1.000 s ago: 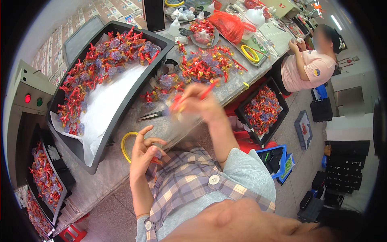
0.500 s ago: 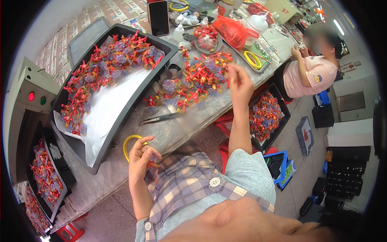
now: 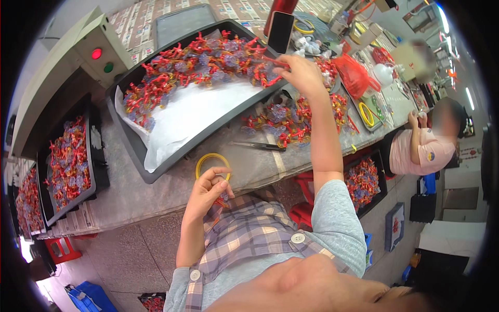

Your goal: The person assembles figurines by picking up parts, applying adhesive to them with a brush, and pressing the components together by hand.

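Note:
My left hand (image 3: 209, 193) is closed in a loose pinch near the table's front edge, holding a small translucent purple and orange piece (image 3: 223, 198) partly hidden by the fingers. A yellow ring (image 3: 199, 165) lies just beyond it. My right hand (image 3: 304, 74) reaches over the right corner of a black tray (image 3: 182, 139), fingers pinched on a thin red piece (image 3: 274, 61) blurred by motion. In the tray, many red, purple and amber plastic pieces (image 3: 179, 66) lie along white paper (image 3: 189, 109). Under my right forearm is a loose pile of similar pieces (image 3: 278, 115).
Dark tweezers (image 3: 258, 145) lie before the tray. A phone (image 3: 280, 32) stands behind its corner. Farther right are a red plastic bag (image 3: 355, 75) and a white bottle (image 3: 382, 74). A machine with red and green lights (image 3: 96, 53) stands left. A co-worker (image 3: 423, 143) works at right.
My right hand has moved from above the loose pile to the tray's right corner, where a thin red piece shows at its fingers. The left hand keeps its pinch. The view has turned left.

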### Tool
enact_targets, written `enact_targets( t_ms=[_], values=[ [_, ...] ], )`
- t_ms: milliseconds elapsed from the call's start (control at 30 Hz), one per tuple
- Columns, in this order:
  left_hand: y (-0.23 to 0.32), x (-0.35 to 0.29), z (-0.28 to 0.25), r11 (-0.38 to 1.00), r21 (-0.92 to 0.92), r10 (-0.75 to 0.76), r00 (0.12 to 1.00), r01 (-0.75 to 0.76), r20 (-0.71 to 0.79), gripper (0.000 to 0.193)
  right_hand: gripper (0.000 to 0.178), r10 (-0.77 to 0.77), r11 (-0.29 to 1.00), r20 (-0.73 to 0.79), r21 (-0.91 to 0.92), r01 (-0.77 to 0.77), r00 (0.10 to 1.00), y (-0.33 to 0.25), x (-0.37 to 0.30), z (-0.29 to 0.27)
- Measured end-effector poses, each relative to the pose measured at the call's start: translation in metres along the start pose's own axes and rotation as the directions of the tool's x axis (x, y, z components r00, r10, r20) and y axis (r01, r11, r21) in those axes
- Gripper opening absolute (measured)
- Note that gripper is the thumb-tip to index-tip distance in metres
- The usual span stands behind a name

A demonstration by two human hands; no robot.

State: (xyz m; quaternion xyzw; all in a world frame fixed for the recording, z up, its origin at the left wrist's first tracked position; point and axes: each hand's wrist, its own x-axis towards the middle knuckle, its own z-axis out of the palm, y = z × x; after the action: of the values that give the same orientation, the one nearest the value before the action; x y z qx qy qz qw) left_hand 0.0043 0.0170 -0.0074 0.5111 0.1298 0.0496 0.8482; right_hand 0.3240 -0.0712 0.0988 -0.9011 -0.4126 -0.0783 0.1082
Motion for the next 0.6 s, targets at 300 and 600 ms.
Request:
enact_targets(
  t_ms=[300,600],
  values=[
    [0.004,-0.005,-0.007,0.999,-0.037,0.018,1.0,-0.018,-0.008,0.03,0.018,-0.144,0.98,0.307,0.176,0.093,0.941,0.007,0.019,0.012],
    [-0.004,0.004,0.007,0.962,0.257,0.148,0.968,-0.093,-0.201,0.054,0.011,-0.124,0.176,0.09,0.982,-0.067,0.988,-0.072,-0.123,0.022]
  ],
)
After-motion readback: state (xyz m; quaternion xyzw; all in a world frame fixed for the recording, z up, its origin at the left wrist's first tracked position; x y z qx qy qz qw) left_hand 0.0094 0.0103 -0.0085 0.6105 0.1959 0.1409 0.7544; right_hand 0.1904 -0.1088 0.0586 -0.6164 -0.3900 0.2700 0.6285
